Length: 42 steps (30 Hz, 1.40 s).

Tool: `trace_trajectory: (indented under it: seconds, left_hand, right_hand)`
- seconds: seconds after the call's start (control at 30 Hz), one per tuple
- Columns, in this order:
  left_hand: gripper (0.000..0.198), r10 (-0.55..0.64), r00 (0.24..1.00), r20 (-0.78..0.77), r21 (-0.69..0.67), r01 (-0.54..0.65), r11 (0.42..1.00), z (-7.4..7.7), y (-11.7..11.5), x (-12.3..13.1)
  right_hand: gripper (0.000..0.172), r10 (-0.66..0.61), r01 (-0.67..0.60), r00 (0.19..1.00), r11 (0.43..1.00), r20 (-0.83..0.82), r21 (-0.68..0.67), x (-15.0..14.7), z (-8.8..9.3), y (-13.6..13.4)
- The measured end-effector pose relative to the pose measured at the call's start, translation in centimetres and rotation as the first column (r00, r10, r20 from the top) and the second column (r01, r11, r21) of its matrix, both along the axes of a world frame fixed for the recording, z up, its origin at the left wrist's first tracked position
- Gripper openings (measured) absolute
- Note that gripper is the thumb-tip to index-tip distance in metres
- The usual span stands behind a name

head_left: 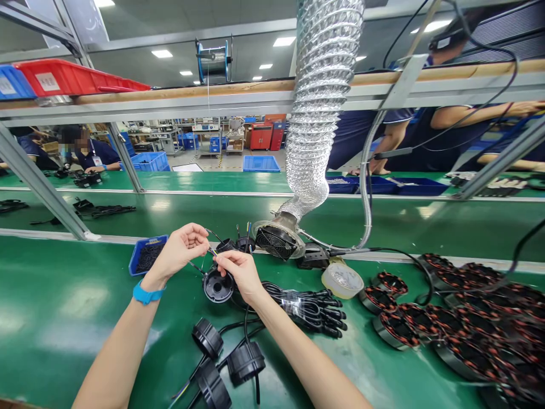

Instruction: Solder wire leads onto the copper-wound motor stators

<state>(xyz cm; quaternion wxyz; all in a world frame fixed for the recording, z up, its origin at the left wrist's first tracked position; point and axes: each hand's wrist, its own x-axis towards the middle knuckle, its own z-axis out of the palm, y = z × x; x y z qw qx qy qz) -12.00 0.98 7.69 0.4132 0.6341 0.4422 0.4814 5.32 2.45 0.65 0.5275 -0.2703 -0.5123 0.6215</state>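
My left hand (181, 251) and my right hand (238, 270) meet above the green bench, both pinched on the thin coloured wire ends (212, 250) of a cable. A round black cap (218, 285) hangs on that cable just below my hands. My left wrist wears a blue band (146, 294). Three more black caps on cables (225, 360) lie near my forearms. A bundle of black cables (310, 309) lies right of my right wrist.
A small blue tray of black parts (147, 255) sits left of my hands. A fan on a silver duct (276, 240) stands behind them, by a clear tub (342, 280). Several wound coils (460, 318) fill the right. Other people work across the belt (213, 213).
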Motion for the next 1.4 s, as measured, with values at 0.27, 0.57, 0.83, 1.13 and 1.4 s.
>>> trace_trajectory:
  seconds: [0.27,0.57,0.83,1.13,1.4]
  left_hand:
    - [0.031,-0.008,1.0,-0.023,0.02,0.009,1.0,0.0,-0.1,-0.3]
    - [0.027,-0.084,0.986,-0.141,0.03,0.089,0.996,-0.1,0.0,-0.3]
    - [0.025,-0.102,0.966,-0.237,0.036,0.114,0.993,-0.1,-0.4,0.1]
    - [0.029,0.126,0.972,-0.199,0.173,-0.092,0.981,0.6,-0.8,-0.3]
    - [0.027,0.125,0.957,-0.263,0.185,-0.077,0.98,0.5,-0.9,0.1]
  right_hand:
    - [0.016,0.01,-0.01,1.0,1.0,-0.017,-0.009,0.0,0.1,0.0]
    - [0.02,0.032,-0.033,0.999,0.999,-0.037,-0.037,0.0,-0.1,0.0]
    - [0.027,-0.018,0.019,0.999,1.0,0.045,-0.005,-0.1,0.1,-0.2]
    - [0.026,-0.045,0.045,0.997,0.999,0.059,0.0,-0.2,0.1,-0.2]
    - [0.023,-0.049,0.048,0.997,0.999,0.065,0.017,-0.2,0.2,-0.3]
